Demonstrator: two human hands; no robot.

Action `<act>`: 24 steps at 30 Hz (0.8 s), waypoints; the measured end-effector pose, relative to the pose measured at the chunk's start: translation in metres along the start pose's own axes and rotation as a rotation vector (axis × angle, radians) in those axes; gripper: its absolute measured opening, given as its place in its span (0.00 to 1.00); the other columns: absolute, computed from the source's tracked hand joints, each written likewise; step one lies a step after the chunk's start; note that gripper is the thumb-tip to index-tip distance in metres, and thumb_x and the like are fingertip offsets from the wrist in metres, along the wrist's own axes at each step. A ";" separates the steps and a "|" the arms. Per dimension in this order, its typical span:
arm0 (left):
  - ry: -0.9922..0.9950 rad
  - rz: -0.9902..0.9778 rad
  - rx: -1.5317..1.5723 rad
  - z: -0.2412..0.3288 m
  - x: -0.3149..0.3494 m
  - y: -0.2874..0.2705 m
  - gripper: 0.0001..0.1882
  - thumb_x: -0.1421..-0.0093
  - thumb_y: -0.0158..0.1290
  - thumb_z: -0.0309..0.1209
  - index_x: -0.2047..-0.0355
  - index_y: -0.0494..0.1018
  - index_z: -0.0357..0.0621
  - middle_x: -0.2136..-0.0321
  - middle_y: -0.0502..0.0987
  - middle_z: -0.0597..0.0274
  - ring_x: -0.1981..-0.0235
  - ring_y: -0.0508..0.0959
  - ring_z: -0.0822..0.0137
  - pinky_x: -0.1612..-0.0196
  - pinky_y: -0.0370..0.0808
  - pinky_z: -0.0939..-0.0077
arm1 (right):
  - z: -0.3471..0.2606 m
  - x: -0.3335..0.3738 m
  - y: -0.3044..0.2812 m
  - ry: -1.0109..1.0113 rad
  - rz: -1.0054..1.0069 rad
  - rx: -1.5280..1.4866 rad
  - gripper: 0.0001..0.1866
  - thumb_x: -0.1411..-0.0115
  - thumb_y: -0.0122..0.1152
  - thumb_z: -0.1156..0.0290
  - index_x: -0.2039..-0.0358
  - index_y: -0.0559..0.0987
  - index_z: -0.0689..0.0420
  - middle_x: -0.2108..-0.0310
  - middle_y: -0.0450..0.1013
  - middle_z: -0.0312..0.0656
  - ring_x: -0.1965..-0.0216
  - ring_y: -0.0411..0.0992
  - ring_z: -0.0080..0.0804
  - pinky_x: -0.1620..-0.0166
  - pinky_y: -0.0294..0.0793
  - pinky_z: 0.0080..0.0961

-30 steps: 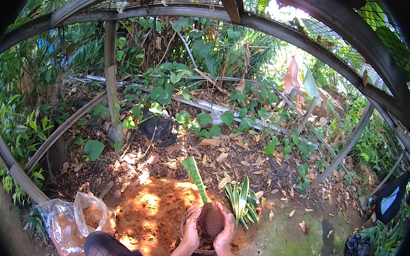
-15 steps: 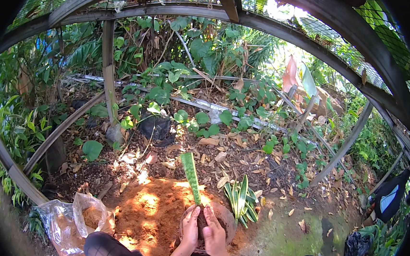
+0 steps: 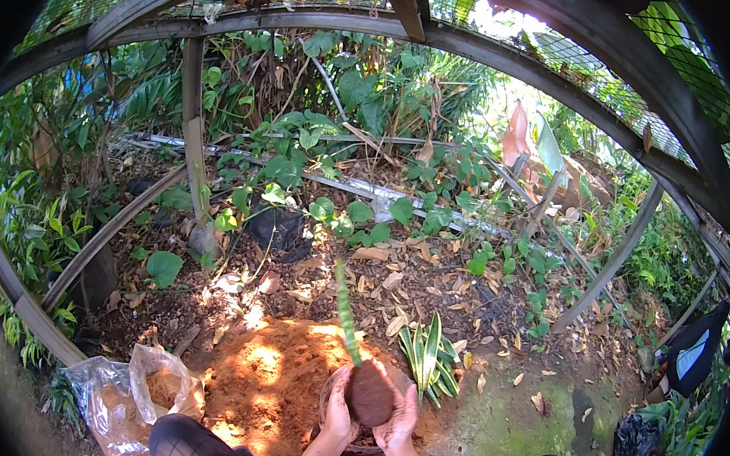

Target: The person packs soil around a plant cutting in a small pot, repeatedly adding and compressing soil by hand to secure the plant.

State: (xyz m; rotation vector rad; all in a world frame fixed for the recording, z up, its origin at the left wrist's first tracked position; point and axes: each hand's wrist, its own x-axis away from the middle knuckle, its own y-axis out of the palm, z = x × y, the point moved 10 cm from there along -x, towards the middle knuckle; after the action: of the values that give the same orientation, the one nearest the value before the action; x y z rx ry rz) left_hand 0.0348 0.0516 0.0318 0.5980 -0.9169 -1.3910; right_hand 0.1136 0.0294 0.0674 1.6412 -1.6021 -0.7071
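Observation:
My left hand and my right hand are cupped around a rounded clump of dark brown soil. From the top of the clump rises a single long green snake plant leaf, slightly blurred and leaning left. Both hands hold the clump over a round pot, which they mostly hide. Just right of the pot lie several snake plant leaves with yellow edges.
Left of the pot spreads a heap of orange-brown soil. A clear plastic bag with brown material sits by my left knee. A black plastic bag lies far right. Wooden posts and wire mesh frame the place.
The soil clump has come up into view between my hands, which have spread apart around it. The leaf's base has shifted slightly right.

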 end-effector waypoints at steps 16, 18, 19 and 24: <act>-0.181 -0.205 0.173 -0.004 0.004 0.020 0.25 0.32 0.38 0.48 0.47 0.70 0.42 0.53 0.77 0.55 0.53 0.77 0.59 0.48 0.74 0.66 | -0.050 0.043 0.044 -0.773 -0.045 1.035 0.29 0.32 0.46 0.55 0.40 0.66 0.66 0.38 0.61 0.55 0.37 0.60 0.46 0.36 0.55 0.35; -0.175 -0.117 0.129 -0.006 0.002 0.013 0.24 0.33 0.40 0.47 0.48 0.68 0.42 0.53 0.76 0.54 0.54 0.77 0.59 0.47 0.73 0.66 | -0.028 0.039 0.061 -0.753 -0.207 1.441 0.29 0.32 0.44 0.54 0.43 0.69 0.68 0.40 0.63 0.57 0.36 0.58 0.45 0.34 0.50 0.37; -0.155 -0.093 0.120 -0.005 0.002 0.012 0.23 0.33 0.40 0.47 0.48 0.68 0.42 0.53 0.76 0.54 0.55 0.77 0.59 0.48 0.73 0.66 | -0.029 0.033 0.051 -0.641 -0.168 1.301 0.28 0.33 0.47 0.57 0.41 0.67 0.67 0.39 0.63 0.53 0.36 0.60 0.44 0.36 0.55 0.34; 0.042 0.091 -0.049 0.014 0.009 0.002 0.18 0.32 0.43 0.41 0.52 0.71 0.42 0.55 0.75 0.62 0.54 0.75 0.69 0.49 0.71 0.73 | -0.059 0.044 0.043 -0.896 0.071 1.056 0.24 0.32 0.47 0.56 0.50 0.75 0.66 0.48 0.71 0.52 0.45 0.68 0.42 0.40 0.61 0.35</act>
State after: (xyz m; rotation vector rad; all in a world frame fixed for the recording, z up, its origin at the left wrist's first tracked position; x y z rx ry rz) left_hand 0.0242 0.0452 0.0429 0.5405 -0.8635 -1.3109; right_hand 0.1384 -0.0059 0.1405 2.0574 -3.0232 -0.6165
